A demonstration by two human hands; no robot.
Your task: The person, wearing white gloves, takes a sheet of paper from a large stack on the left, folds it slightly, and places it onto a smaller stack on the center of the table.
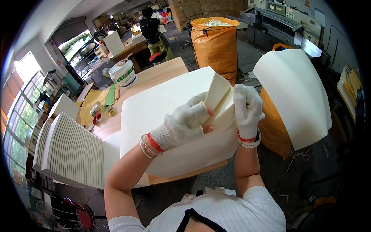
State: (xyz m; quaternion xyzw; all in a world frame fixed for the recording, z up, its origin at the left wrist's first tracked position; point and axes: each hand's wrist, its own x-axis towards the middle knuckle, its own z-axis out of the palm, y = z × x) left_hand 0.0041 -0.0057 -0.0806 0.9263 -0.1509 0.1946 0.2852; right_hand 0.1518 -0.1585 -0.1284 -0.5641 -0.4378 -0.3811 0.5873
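A large stack of white paper sheets [162, 96] lies on the wooden table in front of me, its right corner bent up. My left hand [185, 120], in a white knit glove with bare fingertips, grips the raised sheets at that corner. At the right edge of the same sheets, my right hand [248, 105] is closed in a fist, also gloved. Its fingertips are hidden, but the paper edge runs into the fist. Between my hands the sheets curl and fan slightly apart.
Left stands a tall pile of white stacked paper [73, 150]. On the table [170, 69] are a white bucket [123, 72] and tape rolls [99, 117]. An orange bag [214, 50] stands behind; a large white sheet [295, 96] leans over another at right. A person [151, 31] works farther back.
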